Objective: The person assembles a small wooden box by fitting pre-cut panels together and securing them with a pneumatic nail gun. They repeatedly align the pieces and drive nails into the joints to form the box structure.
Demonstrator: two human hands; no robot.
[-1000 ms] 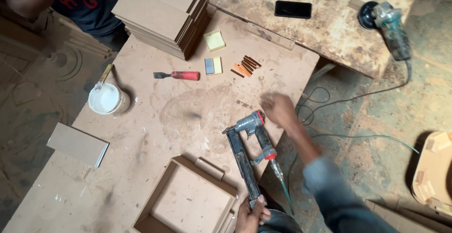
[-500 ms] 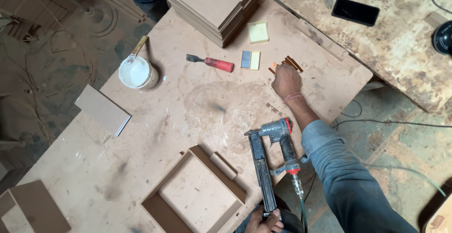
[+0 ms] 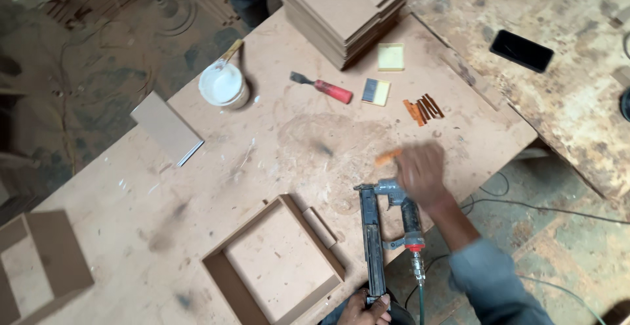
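Head view, looking down on 1 dusty wooden desk (image 3: 197,233). The right hand (image 3: 421,173), motion-blurred, is above the desk just over the head of 1 pneumatic nail gun (image 3: 387,233); its fingers are closed on 1 orange strip (image 3: 388,157), which sticks out to the left of the hand. The nail gun lies on the desk with its long magazine running toward the near edge, where the left hand (image 3: 365,308) has its fingers wrapped over the magazine's end. Just left of the gun sits 1 shallow open box frame (image 3: 275,262) with 1 small loose block (image 3: 319,227) at its upper right wall. Farther up the desk lies 1 cluster of orange strips (image 3: 422,109), about 5, their exact number hard to tell. Beside them are 2 small pads (image 3: 377,91), 1 dark and yellow, 1 plain yellow, and 1 red-handled chisel (image 3: 323,88). 1 white glue pot (image 3: 223,85) with a brush stands to the left, 1 flat board (image 3: 167,127) overhangs the desk edge, and 1 stack of boards (image 3: 342,6) occupies the far end. 1 black phone (image 3: 521,50) lies on the neighbouring bench (image 3: 558,102).
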